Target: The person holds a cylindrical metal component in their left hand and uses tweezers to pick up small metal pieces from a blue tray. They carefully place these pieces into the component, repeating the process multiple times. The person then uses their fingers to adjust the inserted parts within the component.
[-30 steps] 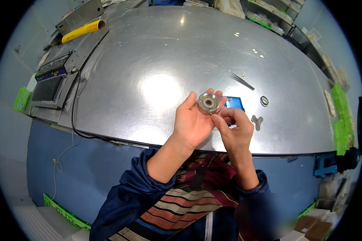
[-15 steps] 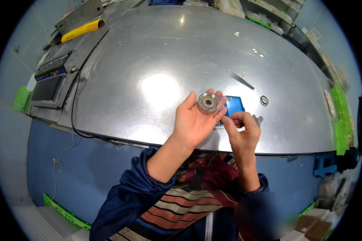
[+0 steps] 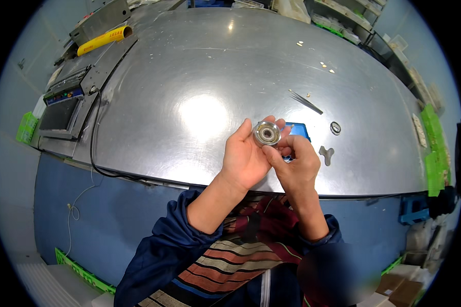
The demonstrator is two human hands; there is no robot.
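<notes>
A round metal part with concentric rings and a shiny, see-through rim (image 3: 267, 133) rests on the fingers of my left hand (image 3: 244, 159), which is turned palm up and holds it. My right hand (image 3: 298, 162) is closed in a pinch, with thumb and forefinger at the lower right edge of the round part. Whatever those fingertips hold is hidden or too small to make out. Behind my fingers, a shallow blue tray (image 3: 299, 131) is partly covered. To the right lie a flat grey three-lobed metal piece (image 3: 327, 155) and a small dark ring-shaped part (image 3: 335, 128).
Tweezers (image 3: 307, 102) lie beyond the tray on the steel table (image 3: 159, 102). Small pale bits (image 3: 327, 67) are scattered farther back. At the left stands a wrapping machine (image 3: 61, 112) with a black cable (image 3: 94, 148) and a yellow tube (image 3: 105, 40). Green baskets (image 3: 435, 153) line the right edge.
My right hand has moved left and up to the edge of the round part, uncovering the three-lobed piece. My left hand has barely moved and still holds the part.
</notes>
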